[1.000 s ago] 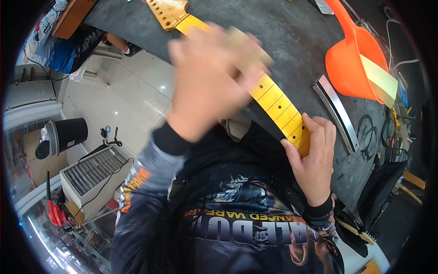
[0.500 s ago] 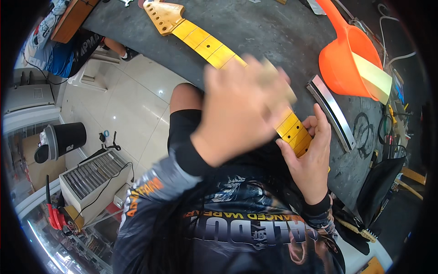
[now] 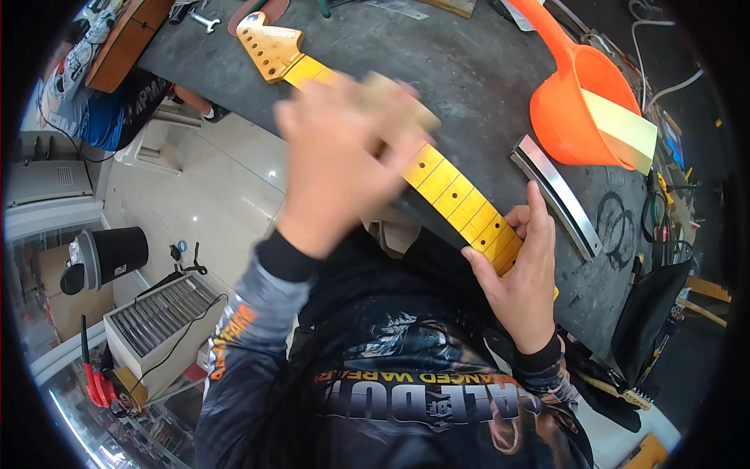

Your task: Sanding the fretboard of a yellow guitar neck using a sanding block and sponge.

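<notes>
Probably light, stiff and a little slippery where it is shining, the long yellow wooden guitar neck with black dots (image 3: 455, 195) is stretching diagonally over the near edge of the scuffed dark grey surface (image 3: 461, 74), its long sides likely offering the safest hold. The right hand (image 3: 522, 277) is pinching its lower end between thumb and curled fingers, the index finger pointing away. The blurred left hand (image 3: 336, 152) is gripping a tan rectangular block (image 3: 414, 105) over the neck, how tightly I cannot tell.
</notes>
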`<state>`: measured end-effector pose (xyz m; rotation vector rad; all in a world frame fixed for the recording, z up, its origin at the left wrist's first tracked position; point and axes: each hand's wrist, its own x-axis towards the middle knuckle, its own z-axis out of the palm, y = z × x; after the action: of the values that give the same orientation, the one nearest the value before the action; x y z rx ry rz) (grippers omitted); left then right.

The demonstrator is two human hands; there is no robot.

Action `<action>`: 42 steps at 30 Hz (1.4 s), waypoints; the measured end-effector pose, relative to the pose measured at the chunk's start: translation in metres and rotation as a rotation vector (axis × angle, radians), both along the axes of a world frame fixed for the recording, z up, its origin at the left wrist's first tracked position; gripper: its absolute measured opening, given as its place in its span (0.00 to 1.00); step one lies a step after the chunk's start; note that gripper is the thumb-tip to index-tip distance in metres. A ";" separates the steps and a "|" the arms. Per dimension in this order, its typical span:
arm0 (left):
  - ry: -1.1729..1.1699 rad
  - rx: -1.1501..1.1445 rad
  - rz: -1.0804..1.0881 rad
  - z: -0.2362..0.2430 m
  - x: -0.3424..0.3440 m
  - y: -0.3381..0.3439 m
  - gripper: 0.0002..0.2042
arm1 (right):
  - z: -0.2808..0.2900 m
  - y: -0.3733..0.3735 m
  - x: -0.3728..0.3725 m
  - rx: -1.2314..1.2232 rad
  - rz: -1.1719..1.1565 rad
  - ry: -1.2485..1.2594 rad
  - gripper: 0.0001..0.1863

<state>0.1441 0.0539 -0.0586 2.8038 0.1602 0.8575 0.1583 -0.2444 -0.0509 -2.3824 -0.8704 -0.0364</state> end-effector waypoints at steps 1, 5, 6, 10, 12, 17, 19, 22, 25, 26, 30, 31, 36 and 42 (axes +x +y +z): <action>-0.033 0.040 0.125 -0.007 0.003 0.029 0.22 | -0.001 0.000 0.000 0.004 0.005 -0.003 0.68; 0.017 -0.135 -0.230 -0.005 -0.013 -0.055 0.23 | -0.003 0.001 0.003 -0.009 0.010 -0.014 0.67; 0.011 -0.161 -0.269 -0.004 -0.022 -0.068 0.22 | -0.004 0.001 0.002 -0.005 0.007 -0.014 0.67; -0.005 0.008 -0.024 -0.003 0.003 0.014 0.21 | -0.001 -0.001 -0.001 -0.006 0.000 0.005 0.67; -0.030 0.069 0.141 0.002 0.007 0.030 0.19 | -0.001 0.002 0.000 -0.016 0.001 0.011 0.66; -0.004 -0.222 -0.302 -0.010 -0.032 -0.069 0.21 | -0.003 0.002 0.001 -0.020 0.003 0.044 0.65; -0.035 -0.040 -0.202 -0.007 -0.013 -0.018 0.20 | 0.001 0.000 -0.001 -0.042 -0.017 0.010 0.65; -0.040 0.075 0.165 -0.009 -0.005 0.045 0.18 | 0.002 0.001 -0.001 -0.055 0.005 0.006 0.53; -0.013 -0.076 -0.140 -0.011 -0.018 -0.018 0.20 | 0.003 0.002 0.005 -0.089 0.051 -0.045 0.42; -0.016 -0.151 -0.211 -0.013 -0.031 -0.049 0.21 | 0.004 0.002 0.005 -0.109 0.078 -0.058 0.37; -0.084 -0.032 -0.089 -0.014 -0.016 0.019 0.24 | 0.004 0.001 0.001 -0.091 0.037 -0.029 0.36; -0.107 0.051 0.067 -0.012 -0.014 0.048 0.23 | 0.003 0.002 -0.001 -0.091 0.051 -0.025 0.36; -0.088 -0.069 0.136 0.013 -0.011 0.080 0.24 | 0.008 0.000 -0.001 -0.163 0.047 -0.051 0.37; -0.130 -0.071 0.048 0.005 -0.014 0.081 0.24 | 0.029 -0.019 -0.009 -0.310 0.025 -0.098 0.38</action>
<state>0.1297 0.1351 -0.0540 2.6786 0.2342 1.0214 0.1488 -0.2632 -0.0215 -2.6752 -1.0149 -0.0092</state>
